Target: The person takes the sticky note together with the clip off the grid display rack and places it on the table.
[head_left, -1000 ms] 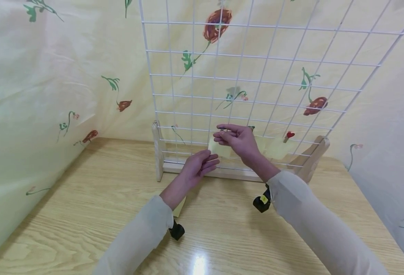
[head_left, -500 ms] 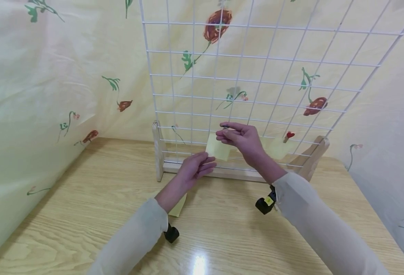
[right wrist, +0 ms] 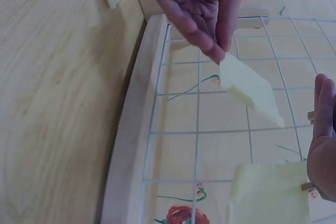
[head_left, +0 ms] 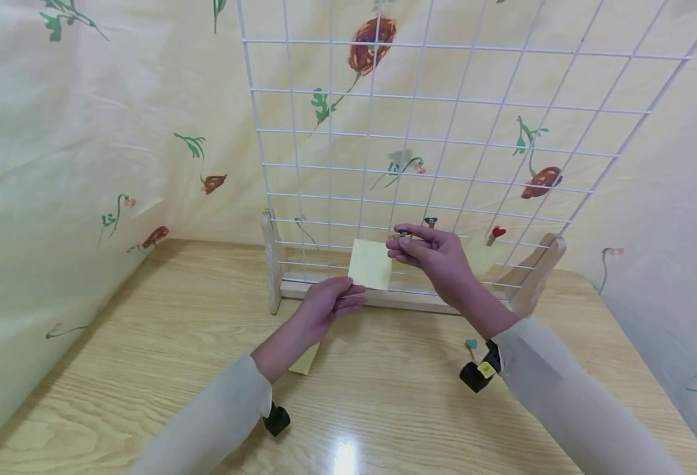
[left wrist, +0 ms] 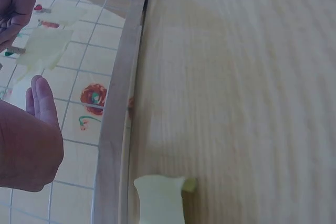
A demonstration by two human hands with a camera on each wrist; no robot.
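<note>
My left hand (head_left: 327, 305) pinches a pale yellow sticky note (head_left: 370, 264) by its lower left corner, in front of the white wire grid (head_left: 357, 168). The right wrist view shows this note (right wrist: 251, 88) tilted and apart from the wires. My right hand (head_left: 437, 257), just right of the note, pinches a small clothespin (head_left: 405, 233) with a dark top. Behind that hand, another dark-topped clothespin (head_left: 430, 222) holds a second note (left wrist: 47, 45) on the grid. Farther right, a clothespin with a red heart (head_left: 496, 233) holds a third note (head_left: 481, 256).
The grid stands in a wooden base (head_left: 407, 301) with upright feet at both ends. On the table (head_left: 206, 316), yellow paper (head_left: 305, 359) lies partly under my left forearm. A clothespin with a teal heart (head_left: 471, 344) lies near my right wrist. Floral cloth (head_left: 117, 119) hangs behind.
My left hand has drawn the note down and slightly left, away from the grid. My right hand has moved right and down with its clothespin, uncovering the dark-topped one on the grid.
</note>
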